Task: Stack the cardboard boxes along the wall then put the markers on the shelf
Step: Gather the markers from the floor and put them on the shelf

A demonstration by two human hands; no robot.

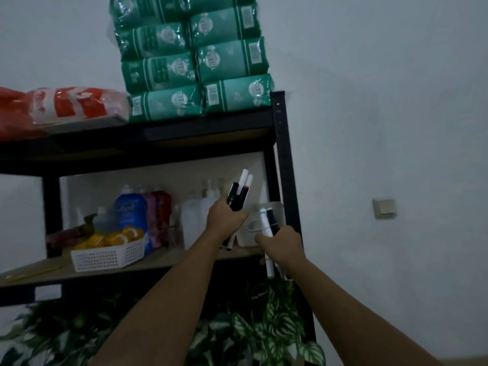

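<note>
Both my arms reach toward a black metal shelf unit (281, 159) with wooden boards. My left hand (225, 220) grips a bundle of markers (240, 191), black and white with one red band, their ends pointing up. My right hand (284, 247) grips a second bundle of markers (266, 228), a white one with a blue band and a black one, upright. Both hands hover over the right end of the middle shelf board (169, 260), beside a clear plastic container (253, 231). No cardboard boxes are in view.
The middle shelf holds a white basket (105, 257) of yellow packets, detergent pouches (132, 215) and clear bottles (192, 217). Green packages (195, 64) and a red-white bag (71, 104) sit on top. Leafy plants (264, 326) fill the space below. A wall switch (384, 208) is at the right.
</note>
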